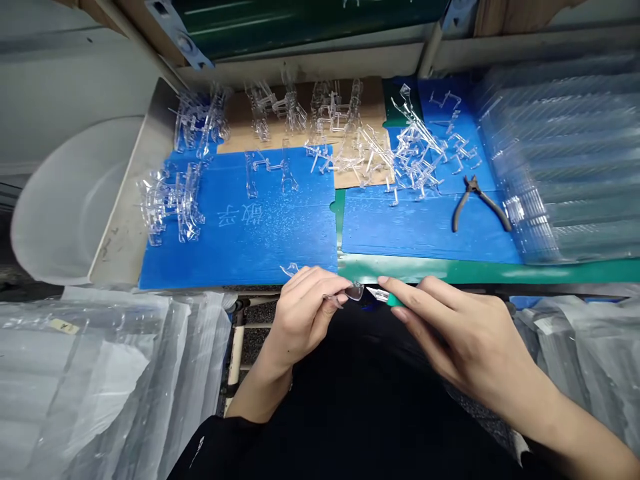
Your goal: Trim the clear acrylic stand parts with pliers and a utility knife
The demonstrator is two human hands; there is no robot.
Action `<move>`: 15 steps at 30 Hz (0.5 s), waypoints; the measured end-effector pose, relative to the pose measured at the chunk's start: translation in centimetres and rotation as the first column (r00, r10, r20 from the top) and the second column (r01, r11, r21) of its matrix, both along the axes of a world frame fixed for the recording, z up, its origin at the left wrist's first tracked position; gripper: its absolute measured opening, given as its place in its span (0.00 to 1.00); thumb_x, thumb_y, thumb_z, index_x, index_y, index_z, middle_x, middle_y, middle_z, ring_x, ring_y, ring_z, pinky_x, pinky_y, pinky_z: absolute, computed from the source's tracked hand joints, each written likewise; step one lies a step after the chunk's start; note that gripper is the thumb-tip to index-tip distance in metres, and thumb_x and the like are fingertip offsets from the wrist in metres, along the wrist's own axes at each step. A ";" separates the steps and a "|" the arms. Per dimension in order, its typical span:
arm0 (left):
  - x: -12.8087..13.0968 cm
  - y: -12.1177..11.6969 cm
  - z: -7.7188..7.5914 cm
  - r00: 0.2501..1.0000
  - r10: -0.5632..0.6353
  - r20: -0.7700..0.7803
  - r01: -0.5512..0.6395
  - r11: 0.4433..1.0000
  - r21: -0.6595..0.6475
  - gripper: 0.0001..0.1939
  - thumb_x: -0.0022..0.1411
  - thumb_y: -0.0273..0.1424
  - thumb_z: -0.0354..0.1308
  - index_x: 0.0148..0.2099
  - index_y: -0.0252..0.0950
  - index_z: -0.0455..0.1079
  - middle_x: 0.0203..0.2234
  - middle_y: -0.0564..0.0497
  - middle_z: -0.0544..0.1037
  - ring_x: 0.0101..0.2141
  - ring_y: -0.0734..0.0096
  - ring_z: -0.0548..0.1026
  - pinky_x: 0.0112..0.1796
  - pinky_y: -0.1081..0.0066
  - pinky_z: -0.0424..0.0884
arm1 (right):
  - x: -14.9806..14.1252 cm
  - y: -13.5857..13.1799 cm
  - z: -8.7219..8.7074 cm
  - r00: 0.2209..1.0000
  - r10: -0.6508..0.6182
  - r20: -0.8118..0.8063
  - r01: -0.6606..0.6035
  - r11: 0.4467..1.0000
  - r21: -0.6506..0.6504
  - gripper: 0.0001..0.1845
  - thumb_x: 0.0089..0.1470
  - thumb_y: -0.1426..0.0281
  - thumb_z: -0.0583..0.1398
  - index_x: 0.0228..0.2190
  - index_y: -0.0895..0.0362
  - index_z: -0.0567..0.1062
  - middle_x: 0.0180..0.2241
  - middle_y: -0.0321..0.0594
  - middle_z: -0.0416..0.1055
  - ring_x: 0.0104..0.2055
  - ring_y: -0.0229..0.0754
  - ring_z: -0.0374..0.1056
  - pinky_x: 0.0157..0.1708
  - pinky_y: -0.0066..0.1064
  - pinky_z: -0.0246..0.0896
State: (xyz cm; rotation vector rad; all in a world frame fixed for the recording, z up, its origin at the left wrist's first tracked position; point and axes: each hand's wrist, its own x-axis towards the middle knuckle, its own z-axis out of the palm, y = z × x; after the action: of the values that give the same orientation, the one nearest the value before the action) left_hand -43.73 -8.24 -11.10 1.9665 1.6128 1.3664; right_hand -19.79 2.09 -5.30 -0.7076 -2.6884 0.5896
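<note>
My left hand (305, 313) pinches a small clear plastic part (354, 291) just below the front edge of the worktable. My right hand (450, 333) grips a small knife with a green handle (384, 297), its blade tip at the clear part. Both hands are closed and held over my dark lap. On the blue mat (250, 227) lie clear plastic stands, two upright near the middle (270, 172) and stacked ones at the left (170, 200). A heap of loose clear parts (400, 153) covers the far middle of the table.
Dark pliers (477, 200) lie on the right blue mat. Stacked clear plastic trays (565, 153) fill the right side. A white bin (65, 200) stands left of the table. Plastic bags (100, 380) sit at the lower left, more at the lower right.
</note>
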 end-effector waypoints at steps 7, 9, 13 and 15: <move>0.6 -0.3 0.4 0.999 0.020 0.036 -0.020 1.000 -0.001 0.07 0.78 0.27 0.56 0.50 0.36 0.76 0.36 0.47 0.82 0.33 0.68 0.76 0.38 0.64 0.67 | 0.2 0.2 -0.1 1.000 0.021 -0.010 -0.021 0.997 -0.072 0.22 0.76 0.66 0.57 0.67 0.50 0.72 0.34 0.39 0.74 0.25 0.39 0.67 0.25 0.34 0.57; 0.7 -0.2 0.3 0.999 0.025 0.039 -0.025 1.000 -0.001 0.07 0.78 0.29 0.56 0.50 0.37 0.76 0.35 0.47 0.82 0.32 0.68 0.76 0.38 0.64 0.67 | 0.3 0.1 -0.1 1.000 0.020 -0.009 -0.021 0.996 -0.091 0.23 0.76 0.66 0.57 0.67 0.49 0.72 0.34 0.39 0.75 0.26 0.39 0.67 0.26 0.34 0.57; 0.6 -0.1 0.2 0.998 0.005 0.057 -0.005 1.000 0.003 0.07 0.78 0.29 0.57 0.50 0.37 0.76 0.34 0.47 0.82 0.32 0.68 0.76 0.37 0.64 0.67 | 0.3 0.0 0.1 1.000 0.020 -0.020 -0.022 0.994 -0.103 0.21 0.76 0.67 0.57 0.66 0.52 0.75 0.33 0.38 0.73 0.26 0.39 0.67 0.26 0.34 0.58; 0.5 -0.1 0.2 0.996 -0.019 0.084 0.019 1.000 0.006 0.07 0.79 0.29 0.56 0.51 0.37 0.76 0.34 0.47 0.82 0.32 0.68 0.76 0.37 0.64 0.67 | 0.3 -0.1 0.3 0.999 0.026 -0.038 -0.029 0.995 -0.100 0.20 0.76 0.67 0.58 0.64 0.54 0.76 0.32 0.38 0.73 0.25 0.38 0.67 0.25 0.34 0.58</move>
State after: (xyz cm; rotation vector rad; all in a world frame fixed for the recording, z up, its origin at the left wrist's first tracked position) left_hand -43.19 -8.29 -10.93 1.8956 1.5506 1.4277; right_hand -19.53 2.01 -5.01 -0.6795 -2.6537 0.7427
